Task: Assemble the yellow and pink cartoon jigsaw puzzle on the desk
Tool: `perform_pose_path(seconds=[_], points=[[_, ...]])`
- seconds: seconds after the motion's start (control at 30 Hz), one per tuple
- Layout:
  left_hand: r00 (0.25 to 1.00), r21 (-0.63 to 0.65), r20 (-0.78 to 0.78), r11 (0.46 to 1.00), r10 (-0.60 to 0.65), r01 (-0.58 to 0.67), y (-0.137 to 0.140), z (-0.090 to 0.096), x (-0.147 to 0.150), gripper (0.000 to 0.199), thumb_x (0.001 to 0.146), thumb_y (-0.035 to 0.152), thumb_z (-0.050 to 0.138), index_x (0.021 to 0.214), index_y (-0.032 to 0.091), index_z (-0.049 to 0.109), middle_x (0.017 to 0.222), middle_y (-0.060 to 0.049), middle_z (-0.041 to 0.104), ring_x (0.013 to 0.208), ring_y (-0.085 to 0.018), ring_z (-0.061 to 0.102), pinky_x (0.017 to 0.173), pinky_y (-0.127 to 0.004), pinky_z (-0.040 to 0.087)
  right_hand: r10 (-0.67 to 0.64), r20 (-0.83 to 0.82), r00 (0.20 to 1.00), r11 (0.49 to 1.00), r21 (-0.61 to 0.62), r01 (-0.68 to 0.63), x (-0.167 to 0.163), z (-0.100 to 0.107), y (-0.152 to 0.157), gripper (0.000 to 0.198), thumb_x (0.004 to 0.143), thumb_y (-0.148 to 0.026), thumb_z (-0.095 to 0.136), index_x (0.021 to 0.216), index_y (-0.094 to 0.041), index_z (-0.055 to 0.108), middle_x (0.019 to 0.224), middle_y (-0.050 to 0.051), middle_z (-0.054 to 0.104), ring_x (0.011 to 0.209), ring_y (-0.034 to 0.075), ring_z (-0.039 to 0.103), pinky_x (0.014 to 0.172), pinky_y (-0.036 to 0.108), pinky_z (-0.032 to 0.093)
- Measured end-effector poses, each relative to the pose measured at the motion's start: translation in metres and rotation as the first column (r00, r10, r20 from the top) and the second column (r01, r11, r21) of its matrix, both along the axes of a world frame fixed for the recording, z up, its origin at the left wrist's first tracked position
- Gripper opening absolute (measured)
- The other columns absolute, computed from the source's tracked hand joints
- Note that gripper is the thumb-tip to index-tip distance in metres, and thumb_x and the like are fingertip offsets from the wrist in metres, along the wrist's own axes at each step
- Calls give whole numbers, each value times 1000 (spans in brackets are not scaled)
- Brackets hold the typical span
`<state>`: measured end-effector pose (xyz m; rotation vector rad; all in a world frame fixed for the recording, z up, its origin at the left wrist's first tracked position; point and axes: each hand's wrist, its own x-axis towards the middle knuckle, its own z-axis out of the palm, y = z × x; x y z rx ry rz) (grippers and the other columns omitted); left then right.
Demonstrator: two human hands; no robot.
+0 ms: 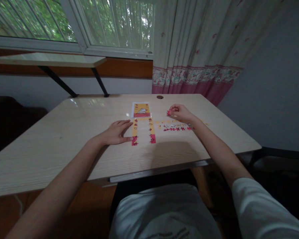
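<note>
My left hand [119, 132] lies flat on the desk with its fingers apart. Its fingertips touch the left side of a partly joined jigsaw puzzle [153, 138], whose yellow and red strips run down both sides and along the top, leaving bare wood between them. Above the puzzle, a picture card [141, 110] shows a white cartoon figure on yellow and red. My right hand [180, 113] pinches a red puzzle piece [168, 113] a little to the right of the card. Loose puzzle pieces [177, 129] lie in rows by colour below that hand, some hidden by my forearm.
The wooden desk [72, 139] has a round cable hole [159, 97] near its back edge. A raised shelf [49, 59] on black supports stands at the back left. Behind are a window and a patterned curtain [189, 49]. A dark chair [276, 154] is by the right edge.
</note>
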<state>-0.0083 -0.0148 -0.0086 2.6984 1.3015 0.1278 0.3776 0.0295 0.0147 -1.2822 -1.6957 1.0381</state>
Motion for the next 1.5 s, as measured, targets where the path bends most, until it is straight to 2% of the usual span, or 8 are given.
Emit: perform_pose_path(seconds=[0.2,0.37,0.5,0.7,0.93,1.17,1.33,1.5], points=[[1000,-18,-28,1000,7,-8,-2,4,2,108,78,88,42,150,9,41,156,-25,40,144,-42,37,117,-53,28,71,-12,997,997,14,-71,-10,9,-6,27,77,-29,73,100,-21,63,85,4,69,79,17,65,80,33,53],[998,-43,-54,999,10,-13,-4,4,4,114,76,92,38,153,8,37,159,-26,34,146,-42,31,118,-54,25,177,14,984,984,16,-178,-37,10,-24,16,78,-26,73,90,-17,67,83,4,69,74,13,62,70,26,50],[997,-47,-70,998,28,-32,-6,2,4,118,72,94,41,155,11,34,161,-25,30,147,-44,30,117,-55,26,330,-26,944,938,-106,-331,-68,9,-46,15,78,-26,74,87,-15,68,70,0,67,60,9,56,58,22,44],[997,-58,-71,997,44,-48,-7,3,5,119,71,94,43,156,11,32,162,-25,29,148,-43,27,118,-56,24,524,-9,851,834,-198,-516,-107,7,-69,10,74,-20,77,81,-14,73,73,3,73,65,10,63,64,22,49],[997,-48,-66,998,37,-41,-6,0,4,114,72,92,46,156,15,32,162,-23,29,148,-43,27,117,-56,25,543,96,834,831,-206,-517,-131,-2,-71,6,73,-16,77,79,-15,77,68,0,73,64,10,64,62,20,46],[995,-50,-84,998,45,-49,-9,3,7,113,74,89,48,155,13,32,162,-24,30,148,-42,28,117,-56,25,490,368,790,850,-2,-527,-135,-4,-74,11,75,-11,73,83,-16,79,76,2,76,72,12,67,67,21,46],[996,-44,-80,998,38,-42,-8,4,7,110,74,87,51,154,14,33,161,-24,30,148,-42,28,117,-55,25,484,461,744,812,79,-578,-135,-5,-72,11,77,-12,73,84,-17,80,75,2,76,71,13,68,72,23,46],[997,-51,-68,998,34,-38,-7,2,5,111,73,90,49,155,16,33,162,-23,30,148,-42,28,117,-56,25,466,530,708,756,177,-630,-135,-8,-70,7,82,-18,72,84,-20,79,78,1,77,77,14,67,89,30,43]])
